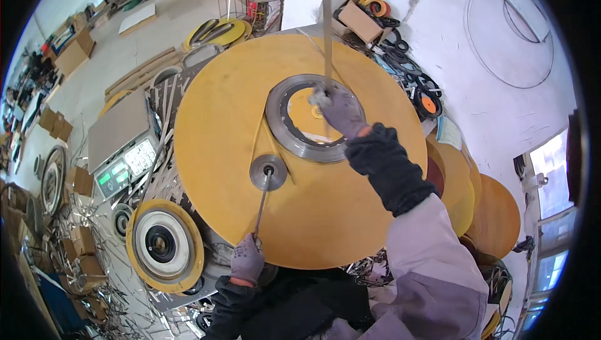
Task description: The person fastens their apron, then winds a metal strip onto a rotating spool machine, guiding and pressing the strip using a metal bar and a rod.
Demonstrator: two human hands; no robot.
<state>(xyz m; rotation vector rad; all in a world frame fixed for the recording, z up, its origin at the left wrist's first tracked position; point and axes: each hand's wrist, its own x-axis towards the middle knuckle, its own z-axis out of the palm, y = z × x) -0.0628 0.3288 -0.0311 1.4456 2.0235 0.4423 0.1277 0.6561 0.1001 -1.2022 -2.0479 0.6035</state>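
Note:
A large round yellow turntable (213, 102) lies flat in front of me. On it sits a wide ring of wound grey metal strip (285, 130) around a yellow hub. A narrow metal strip (327, 21) runs down from the top to my right hand (343, 110), gloved in grey, over the ring's far right part. Its fingers close on a whitish wad (320, 97) beside the strip. My left hand (248, 260), also gloved, is wrapped round a thin metal rod (261, 205) at the near edge. The rod's far end meets a small grey roller (258, 171).
A scale with a green display (114, 177) stands at left. A yellow-rimmed wheel (135, 246) lies at the near left. Yellow discs (498, 215) lean at right. A cardboard box (361, 22) and black rings sit behind. Metal offcuts (131, 302) litter the floor.

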